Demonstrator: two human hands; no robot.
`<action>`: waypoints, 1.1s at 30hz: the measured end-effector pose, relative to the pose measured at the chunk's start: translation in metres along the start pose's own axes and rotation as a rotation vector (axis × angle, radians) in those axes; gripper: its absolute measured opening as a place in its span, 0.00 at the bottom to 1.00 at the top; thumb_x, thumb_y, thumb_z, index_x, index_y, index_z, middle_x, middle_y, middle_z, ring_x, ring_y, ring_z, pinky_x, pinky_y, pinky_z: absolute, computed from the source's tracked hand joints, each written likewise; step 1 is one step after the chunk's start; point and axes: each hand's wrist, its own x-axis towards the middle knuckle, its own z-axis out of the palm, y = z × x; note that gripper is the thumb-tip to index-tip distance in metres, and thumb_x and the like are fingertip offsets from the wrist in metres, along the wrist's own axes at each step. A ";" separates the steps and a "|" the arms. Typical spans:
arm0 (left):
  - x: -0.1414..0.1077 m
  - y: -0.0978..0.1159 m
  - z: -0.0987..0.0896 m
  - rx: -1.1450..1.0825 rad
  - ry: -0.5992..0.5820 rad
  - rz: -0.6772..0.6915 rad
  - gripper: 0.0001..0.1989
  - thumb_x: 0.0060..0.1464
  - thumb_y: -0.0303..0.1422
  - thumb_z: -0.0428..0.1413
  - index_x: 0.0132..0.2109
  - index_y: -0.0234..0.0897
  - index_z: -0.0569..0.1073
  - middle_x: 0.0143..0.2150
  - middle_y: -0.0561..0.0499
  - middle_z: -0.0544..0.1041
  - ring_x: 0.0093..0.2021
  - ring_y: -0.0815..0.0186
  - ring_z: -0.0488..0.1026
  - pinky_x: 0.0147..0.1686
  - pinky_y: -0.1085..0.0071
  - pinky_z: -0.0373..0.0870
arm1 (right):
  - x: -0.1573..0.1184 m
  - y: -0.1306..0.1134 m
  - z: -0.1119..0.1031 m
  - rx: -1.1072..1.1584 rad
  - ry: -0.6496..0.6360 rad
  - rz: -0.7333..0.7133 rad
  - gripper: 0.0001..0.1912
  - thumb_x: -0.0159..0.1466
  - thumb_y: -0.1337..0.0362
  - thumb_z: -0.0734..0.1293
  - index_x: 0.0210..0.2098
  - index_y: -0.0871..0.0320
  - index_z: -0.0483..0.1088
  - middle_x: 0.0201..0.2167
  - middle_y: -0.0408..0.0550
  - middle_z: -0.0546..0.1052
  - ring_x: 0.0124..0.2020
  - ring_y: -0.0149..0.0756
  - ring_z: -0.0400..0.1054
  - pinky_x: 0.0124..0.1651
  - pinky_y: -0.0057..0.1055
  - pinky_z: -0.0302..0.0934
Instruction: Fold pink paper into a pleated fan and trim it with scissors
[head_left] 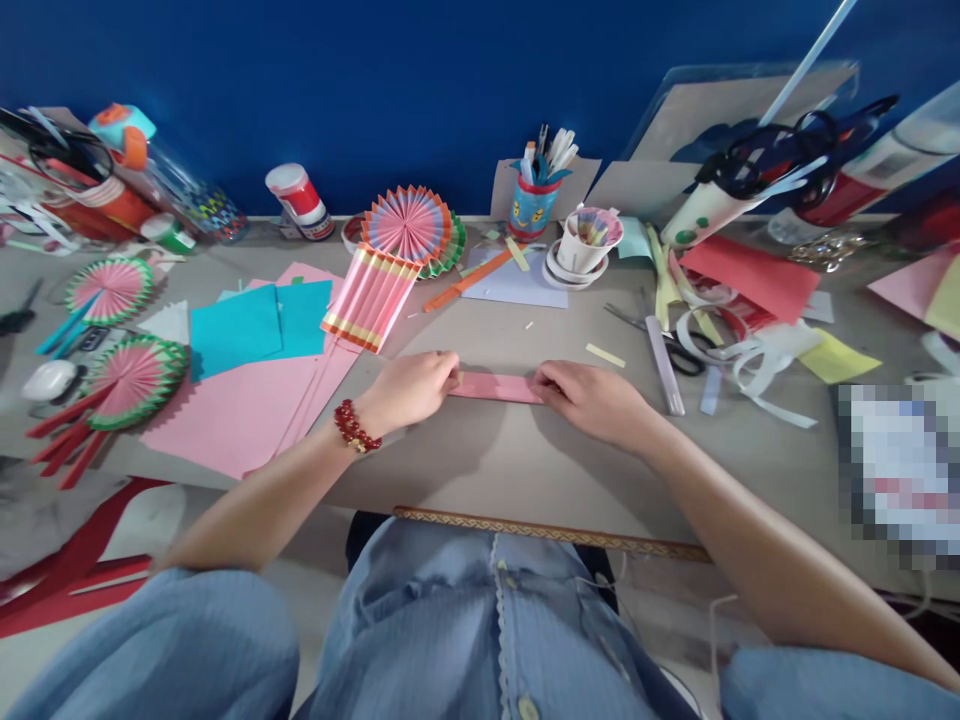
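A narrow pink paper strip [496, 387] lies crosswise just above the grey table, in front of my body. My left hand [421, 385], with a red bead bracelet [355, 427] at its wrist, pinches the strip's left end. At the right end, the fingers of my right hand [581, 392] are closed on the same strip. Left of my left hand are pink sheets [232, 415] with blue-green paper [240, 330] on top. A pleated pink piece with yellow and orange edges [373, 298] rests beyond my left hand.
Round pleated fans [406, 226] stand at the back. Scissors [684, 355], a pale purple stick [665, 368] and curled white strips [772, 365] lie to the right. A pen cup [533, 205] and a white paper cup [589, 245] are near the blue wall.
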 end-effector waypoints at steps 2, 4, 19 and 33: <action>0.001 0.000 -0.002 0.001 -0.009 0.000 0.06 0.63 0.29 0.49 0.38 0.38 0.69 0.39 0.49 0.79 0.35 0.60 0.76 0.30 0.68 0.62 | 0.000 0.000 0.000 0.007 -0.009 0.002 0.11 0.69 0.64 0.57 0.36 0.55 0.69 0.38 0.47 0.80 0.36 0.38 0.71 0.34 0.30 0.55; 0.000 -0.002 -0.003 -0.022 -0.016 -0.001 0.06 0.64 0.29 0.48 0.40 0.38 0.70 0.38 0.49 0.79 0.35 0.60 0.76 0.30 0.68 0.62 | 0.001 0.001 0.000 0.016 -0.007 -0.005 0.11 0.69 0.64 0.56 0.36 0.55 0.69 0.38 0.47 0.80 0.36 0.38 0.72 0.35 0.30 0.55; -0.021 0.009 0.003 -0.074 0.162 -0.027 0.05 0.66 0.30 0.49 0.39 0.40 0.68 0.37 0.52 0.79 0.36 0.63 0.77 0.32 0.70 0.64 | -0.003 0.003 0.001 0.041 0.046 -0.036 0.10 0.70 0.63 0.57 0.35 0.54 0.69 0.37 0.46 0.80 0.35 0.37 0.72 0.36 0.30 0.57; -0.014 0.008 0.005 0.078 0.099 -0.032 0.05 0.67 0.29 0.47 0.42 0.37 0.67 0.38 0.47 0.79 0.35 0.60 0.77 0.30 0.68 0.63 | 0.002 -0.005 -0.003 -0.062 -0.036 0.059 0.11 0.71 0.63 0.56 0.37 0.54 0.69 0.38 0.46 0.79 0.36 0.37 0.71 0.33 0.29 0.52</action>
